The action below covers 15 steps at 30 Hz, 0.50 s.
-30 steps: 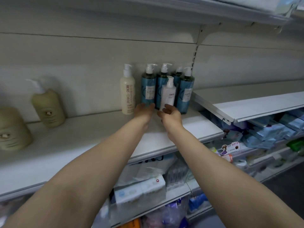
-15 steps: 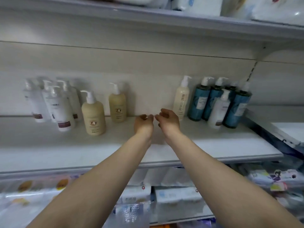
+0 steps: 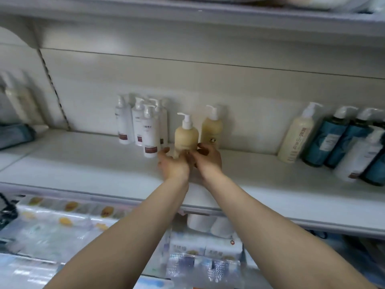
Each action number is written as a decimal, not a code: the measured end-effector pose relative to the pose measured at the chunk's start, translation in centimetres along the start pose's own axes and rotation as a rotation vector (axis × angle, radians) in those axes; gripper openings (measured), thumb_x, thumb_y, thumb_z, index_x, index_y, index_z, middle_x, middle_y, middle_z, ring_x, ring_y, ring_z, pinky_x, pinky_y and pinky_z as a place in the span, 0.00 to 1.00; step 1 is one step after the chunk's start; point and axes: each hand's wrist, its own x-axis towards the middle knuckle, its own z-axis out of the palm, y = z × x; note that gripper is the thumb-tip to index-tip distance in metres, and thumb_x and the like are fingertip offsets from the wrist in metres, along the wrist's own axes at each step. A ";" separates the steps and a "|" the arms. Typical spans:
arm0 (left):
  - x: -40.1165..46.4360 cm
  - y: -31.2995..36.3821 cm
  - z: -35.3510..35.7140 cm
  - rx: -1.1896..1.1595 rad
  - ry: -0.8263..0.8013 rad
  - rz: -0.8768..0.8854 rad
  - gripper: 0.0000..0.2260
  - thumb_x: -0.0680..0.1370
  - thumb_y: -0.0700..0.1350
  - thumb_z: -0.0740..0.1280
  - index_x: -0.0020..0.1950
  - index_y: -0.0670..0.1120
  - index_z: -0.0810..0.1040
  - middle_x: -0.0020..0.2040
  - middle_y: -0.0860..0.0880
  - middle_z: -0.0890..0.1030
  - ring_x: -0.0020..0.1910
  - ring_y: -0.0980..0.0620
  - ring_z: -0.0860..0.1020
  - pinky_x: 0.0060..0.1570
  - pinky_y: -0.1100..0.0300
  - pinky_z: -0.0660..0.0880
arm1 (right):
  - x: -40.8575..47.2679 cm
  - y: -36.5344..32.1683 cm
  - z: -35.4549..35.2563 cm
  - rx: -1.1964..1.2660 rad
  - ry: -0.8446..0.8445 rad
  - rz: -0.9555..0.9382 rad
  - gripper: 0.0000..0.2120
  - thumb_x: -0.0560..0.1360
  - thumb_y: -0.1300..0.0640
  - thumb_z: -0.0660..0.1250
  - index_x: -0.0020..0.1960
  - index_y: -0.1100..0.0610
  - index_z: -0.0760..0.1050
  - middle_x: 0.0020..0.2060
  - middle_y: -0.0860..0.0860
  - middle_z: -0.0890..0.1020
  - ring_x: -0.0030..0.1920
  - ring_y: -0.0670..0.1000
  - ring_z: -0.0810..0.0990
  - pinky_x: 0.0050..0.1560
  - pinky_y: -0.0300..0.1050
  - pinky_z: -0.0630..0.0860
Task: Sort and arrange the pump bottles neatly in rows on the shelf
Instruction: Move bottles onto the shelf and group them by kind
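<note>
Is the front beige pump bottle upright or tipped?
Upright. The front beige pump bottle stands on the shelf, its pump straight above its body. Left hand and right hand cover its base, so contact there is hidden.

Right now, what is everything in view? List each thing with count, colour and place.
white pump bottles: about five, white with dark red labels, clustered left of centre at the back of the shelf.
beige pump bottles: two, front one at the hands, second behind it to the right.
cream tall bottle: one, right, leaning.
teal pump bottles: at least three, far right.
white bottle: one, in front of the teal ones.
packaged goods: many, lower shelf, blurred.
left hand: at the front beige bottle's base.
right hand: fingers on its right side.
</note>
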 end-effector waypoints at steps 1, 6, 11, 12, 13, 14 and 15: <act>0.6 0.3 -0.4 0.034 -0.020 0.002 0.28 0.69 0.54 0.71 0.67 0.56 0.69 0.60 0.43 0.77 0.51 0.41 0.81 0.52 0.43 0.81 | 0.1 -0.1 0.4 -0.005 0.014 0.006 0.18 0.72 0.54 0.74 0.61 0.50 0.78 0.51 0.47 0.84 0.54 0.53 0.83 0.61 0.51 0.79; 2.4 1.8 -1.0 0.083 -0.158 -0.038 0.26 0.76 0.47 0.72 0.72 0.57 0.70 0.58 0.46 0.81 0.49 0.43 0.83 0.47 0.52 0.81 | 0.8 -0.3 1.4 -0.006 0.043 -0.015 0.17 0.69 0.52 0.75 0.57 0.47 0.79 0.48 0.46 0.84 0.54 0.54 0.83 0.60 0.56 0.79; 4.5 2.3 -0.3 0.254 -0.208 0.018 0.24 0.77 0.50 0.68 0.73 0.56 0.70 0.60 0.44 0.82 0.55 0.41 0.82 0.57 0.48 0.79 | 1.4 -0.1 1.2 0.029 0.076 -0.003 0.13 0.68 0.52 0.74 0.51 0.44 0.79 0.47 0.46 0.85 0.53 0.53 0.84 0.59 0.57 0.80; 4.9 2.4 -0.1 0.317 -0.230 0.032 0.24 0.78 0.51 0.67 0.74 0.56 0.69 0.61 0.45 0.81 0.56 0.41 0.81 0.57 0.50 0.78 | 1.5 0.1 0.8 0.048 0.089 0.001 0.13 0.65 0.51 0.73 0.49 0.44 0.79 0.47 0.46 0.85 0.53 0.53 0.84 0.59 0.58 0.80; 5.5 2.5 0.0 0.363 -0.252 0.039 0.24 0.80 0.51 0.66 0.76 0.55 0.67 0.62 0.46 0.80 0.58 0.41 0.80 0.57 0.53 0.77 | 1.8 0.3 0.4 0.062 0.104 0.003 0.13 0.63 0.50 0.72 0.47 0.44 0.79 0.47 0.46 0.85 0.52 0.52 0.84 0.59 0.58 0.80; 6.1 2.5 0.3 0.382 -0.269 0.040 0.25 0.80 0.50 0.65 0.77 0.55 0.64 0.63 0.46 0.80 0.58 0.41 0.80 0.55 0.54 0.76 | 2.1 0.4 -0.2 0.067 0.120 0.006 0.11 0.63 0.50 0.72 0.46 0.43 0.79 0.46 0.45 0.85 0.52 0.52 0.84 0.59 0.58 0.80; 6.6 2.5 0.6 0.382 -0.287 0.025 0.26 0.80 0.51 0.64 0.78 0.56 0.62 0.63 0.47 0.79 0.58 0.42 0.80 0.54 0.55 0.76 | 2.3 0.5 -0.8 0.073 0.134 0.006 0.09 0.65 0.51 0.72 0.44 0.43 0.79 0.45 0.45 0.85 0.51 0.51 0.84 0.58 0.58 0.81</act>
